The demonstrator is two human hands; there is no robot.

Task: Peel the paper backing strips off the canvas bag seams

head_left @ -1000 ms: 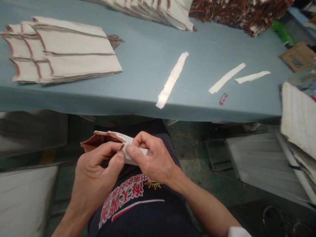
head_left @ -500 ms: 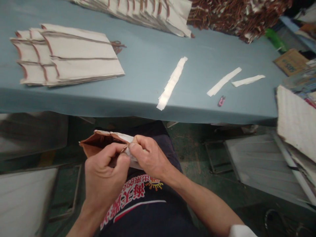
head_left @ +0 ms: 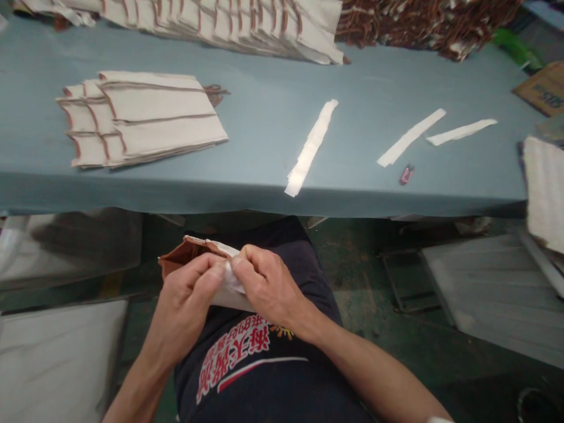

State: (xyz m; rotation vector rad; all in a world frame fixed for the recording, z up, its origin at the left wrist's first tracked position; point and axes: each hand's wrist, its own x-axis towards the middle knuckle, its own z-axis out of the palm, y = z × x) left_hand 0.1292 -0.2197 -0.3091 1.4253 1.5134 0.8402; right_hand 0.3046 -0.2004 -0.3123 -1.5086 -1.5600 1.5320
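A white bag with a brown inside [head_left: 174,263] is held over my lap, its mouth gaping toward the left. My left hand [head_left: 187,305] is closed in a pinch at the near edge of the bag's mouth. Right beside it, my right hand [head_left: 271,288] pinches the same edge, thumb and forefinger almost meeting the left fingertips. Some crumpled white material shows between the two hands; whether it is part of the bag I cannot tell. The exact spot under the fingertips is hidden.
On the blue-covered table [head_left: 259,147] lie a stack of white bags [head_left: 163,111], strips of white paper [head_left: 311,150] and a small pink-and-black tool [head_left: 406,174]. A long row of bags [head_left: 220,23] and a brown heap [head_left: 423,23] line the back. Stools [head_left: 57,352] stand at the left.
The view has shifted, so the table things sit differently in the picture. Both hands stay together at the bag's edge; the left fingertips have closed in, covering the brown bit that showed between them.
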